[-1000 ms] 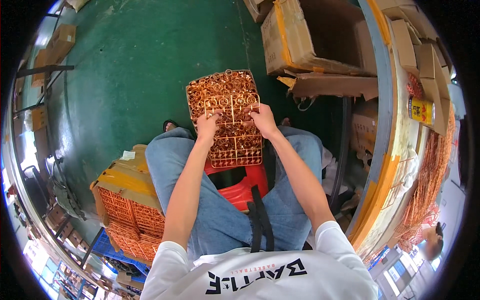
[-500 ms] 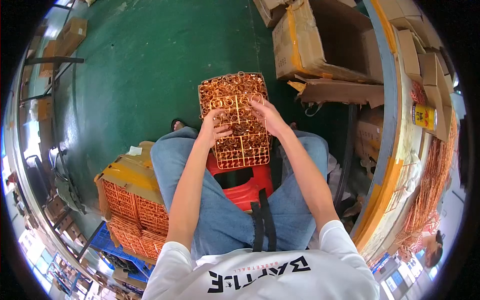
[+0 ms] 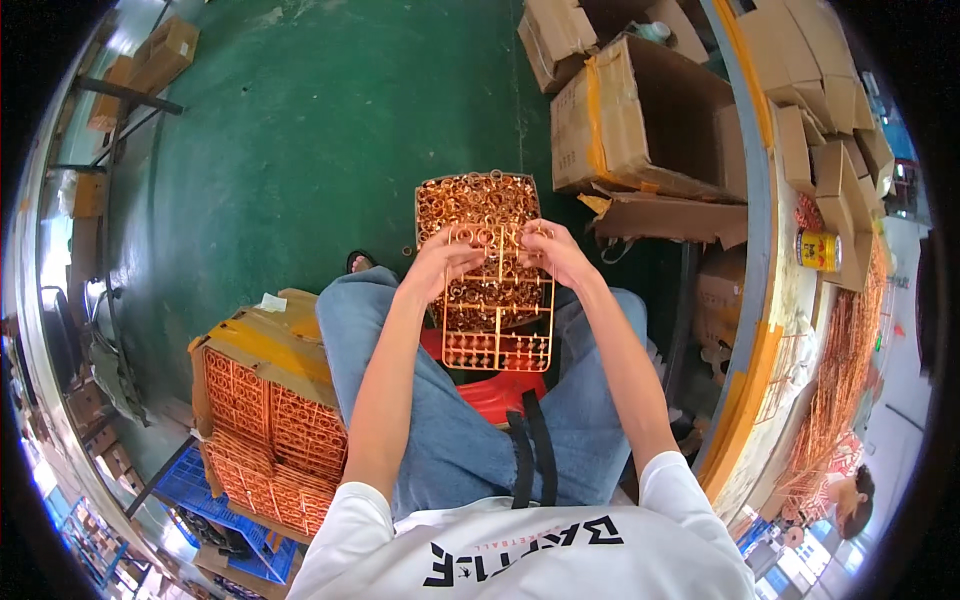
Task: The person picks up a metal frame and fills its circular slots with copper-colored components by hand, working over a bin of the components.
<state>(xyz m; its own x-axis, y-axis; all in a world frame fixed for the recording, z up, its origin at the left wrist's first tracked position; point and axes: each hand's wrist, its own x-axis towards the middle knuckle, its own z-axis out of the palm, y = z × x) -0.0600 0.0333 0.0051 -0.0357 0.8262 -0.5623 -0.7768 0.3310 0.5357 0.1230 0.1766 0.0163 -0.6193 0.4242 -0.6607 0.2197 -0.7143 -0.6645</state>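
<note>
Between my two hands is a copper-coloured plastic sprue frame (image 3: 498,338), a flat grid of thin bars with rings along its far part. My left hand (image 3: 447,263) grips its left side with bent fingers. On the far right corner, the fingers of my right hand (image 3: 553,252) are closed around the bars and a ring. Beneath and beyond the frame, a carton (image 3: 417,205) is heaped with loose copper-coloured rings (image 3: 480,195). A red plastic stool (image 3: 490,398) shows between my knees, partly hidden by the frame.
At my left, an open carton (image 3: 265,335) packed with similar ring frames (image 3: 270,420) stands on a blue plastic crate (image 3: 195,490). A large empty carton (image 3: 600,120) lies at right, beside a bench (image 3: 765,380) carrying a yellow can (image 3: 818,251) and bare sprues (image 3: 835,370). Another person (image 3: 850,500) is at far right.
My hands and the sprue frame have come a little nearer to me, showing more of the heaped rings beyond. My right fingers have closed more tightly at the frame's far right corner. The view has shifted slightly.
</note>
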